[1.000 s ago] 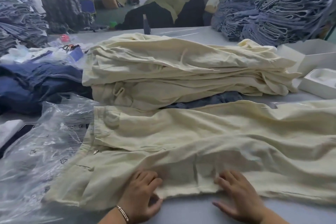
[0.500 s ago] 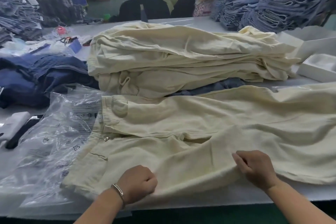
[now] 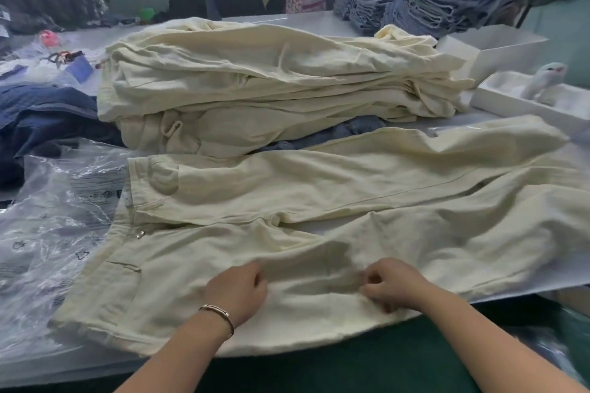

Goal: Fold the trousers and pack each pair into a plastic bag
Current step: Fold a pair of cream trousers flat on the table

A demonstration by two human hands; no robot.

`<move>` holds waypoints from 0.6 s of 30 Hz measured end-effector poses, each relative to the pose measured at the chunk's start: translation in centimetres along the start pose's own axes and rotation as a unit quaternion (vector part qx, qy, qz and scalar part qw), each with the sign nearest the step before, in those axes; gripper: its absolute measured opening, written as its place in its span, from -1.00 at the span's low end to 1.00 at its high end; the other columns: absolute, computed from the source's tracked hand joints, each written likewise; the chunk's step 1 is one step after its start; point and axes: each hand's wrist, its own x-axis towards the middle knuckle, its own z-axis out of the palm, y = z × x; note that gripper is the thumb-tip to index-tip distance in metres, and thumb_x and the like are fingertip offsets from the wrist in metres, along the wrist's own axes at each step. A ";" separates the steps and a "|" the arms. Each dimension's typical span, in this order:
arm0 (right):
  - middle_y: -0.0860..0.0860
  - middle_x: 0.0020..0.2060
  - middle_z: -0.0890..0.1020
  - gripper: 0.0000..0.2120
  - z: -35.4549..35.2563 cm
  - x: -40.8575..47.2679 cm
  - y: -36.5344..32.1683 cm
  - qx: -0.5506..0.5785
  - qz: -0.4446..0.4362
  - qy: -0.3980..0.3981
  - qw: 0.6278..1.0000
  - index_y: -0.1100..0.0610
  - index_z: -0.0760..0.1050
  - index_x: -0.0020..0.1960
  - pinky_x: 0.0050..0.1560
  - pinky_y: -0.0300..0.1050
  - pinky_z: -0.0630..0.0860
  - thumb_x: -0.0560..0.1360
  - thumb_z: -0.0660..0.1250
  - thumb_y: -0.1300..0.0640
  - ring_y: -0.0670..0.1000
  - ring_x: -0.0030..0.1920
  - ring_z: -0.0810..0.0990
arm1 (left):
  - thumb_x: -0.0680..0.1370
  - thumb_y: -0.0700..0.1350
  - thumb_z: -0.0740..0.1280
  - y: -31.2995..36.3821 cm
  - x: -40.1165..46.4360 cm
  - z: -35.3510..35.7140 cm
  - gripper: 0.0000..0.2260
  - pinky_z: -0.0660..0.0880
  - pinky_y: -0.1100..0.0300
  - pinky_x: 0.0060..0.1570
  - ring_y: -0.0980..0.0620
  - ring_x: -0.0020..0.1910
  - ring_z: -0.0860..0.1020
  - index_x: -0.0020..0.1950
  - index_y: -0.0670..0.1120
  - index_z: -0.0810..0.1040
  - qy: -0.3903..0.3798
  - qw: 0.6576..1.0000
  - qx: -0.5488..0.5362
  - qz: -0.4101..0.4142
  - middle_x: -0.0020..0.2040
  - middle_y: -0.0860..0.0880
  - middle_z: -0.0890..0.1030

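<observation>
I see a pair of pale cream cotton trousers (image 3: 319, 201) spread flat across the white surface (image 3: 306, 25), waistband to the left — its near leg under both hands. My left hand (image 3: 238, 292) has its fingers curled, pinching the cloth; the right hand (image 3: 391, 285) bunches a fold the same way. Crinkled clear plastic bags (image 3: 54, 226) lie just beside the waistband, and a stack of matching cream trousers (image 3: 271, 83) sits behind.

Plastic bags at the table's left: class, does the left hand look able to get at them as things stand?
Probably yes: the plastic bags lie uncovered beside the left hand, nothing between, though it must first release its grip on the cream trousers.
</observation>
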 end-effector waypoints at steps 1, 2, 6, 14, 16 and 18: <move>0.00 -0.48 0.59 -0.83 -0.3 -0.6 0.2 0.076 -0.016 -0.013 0.997 0.08 0.49 -0.30 -0.37 -0.16 0.50 0.46 0.31 0.10 -0.06 -0.48 0.53 | 0.54 0.04 0.16 1.1 0.4 -0.2 -0.85 0.40 0.15 -0.22 -0.05 -0.07 0.56 -0.17 0.02 0.41 0.018 1.000 0.005 -0.011 -0.11 0.02 0.61; 0.02 -0.47 0.60 -0.86 -0.9 -1.1 0.7 0.137 -0.038 -0.002 0.990 0.11 0.51 -0.27 -0.37 -0.14 0.51 0.47 0.32 0.13 -0.05 -0.47 0.53 | 0.54 0.05 0.17 2.4 0.7 -0.3 -0.82 0.38 0.16 -0.26 -0.04 -0.11 0.56 -0.21 0.01 0.41 0.039 0.999 -0.008 -0.012 -0.18 0.02 0.60; 0.04 -0.48 0.57 -0.83 -4.4 -3.3 5.9 0.246 -0.066 0.220 0.942 0.14 0.53 -0.28 -0.35 -0.09 0.47 0.49 0.35 0.25 -0.05 -0.46 0.50 | 0.52 -0.01 0.25 10.3 1.5 0.4 -0.83 0.27 0.24 -0.38 0.08 -0.31 0.44 -0.28 0.05 0.40 0.087 0.987 -0.121 0.063 -0.38 0.08 0.46; 0.10 -0.23 0.63 -0.94 -12.7 -8.0 23.4 0.035 0.064 0.537 0.840 0.17 0.58 -0.10 -0.27 -0.08 0.44 0.44 0.36 0.27 0.14 -0.22 0.54 | 0.50 0.11 0.26 27.3 1.9 7.9 -0.78 0.38 0.29 -0.04 0.13 0.01 0.47 0.05 0.06 0.56 0.066 0.951 -0.144 0.264 -0.06 0.17 0.51; 0.11 -0.04 0.61 -0.76 -15.3 -8.5 27.4 -0.051 0.079 0.524 0.847 0.15 0.58 0.03 -0.06 0.08 0.45 0.36 0.36 0.23 0.20 -0.03 0.52 | 0.46 0.21 0.26 30.0 2.5 9.4 -0.65 0.36 0.26 0.08 0.10 0.11 0.44 0.14 0.06 0.54 0.045 0.950 -0.090 0.295 0.08 0.11 0.53; 0.04 0.26 0.49 -0.55 -17.5 -8.5 30.5 -0.133 0.104 0.414 0.894 0.01 0.50 0.24 0.23 0.15 0.29 0.35 0.39 0.15 0.16 0.25 0.39 | 0.41 0.18 0.30 31.7 3.0 10.1 -0.62 0.39 0.19 0.11 0.05 0.12 0.45 0.15 0.05 0.53 0.035 0.952 -0.041 0.301 0.10 0.07 0.51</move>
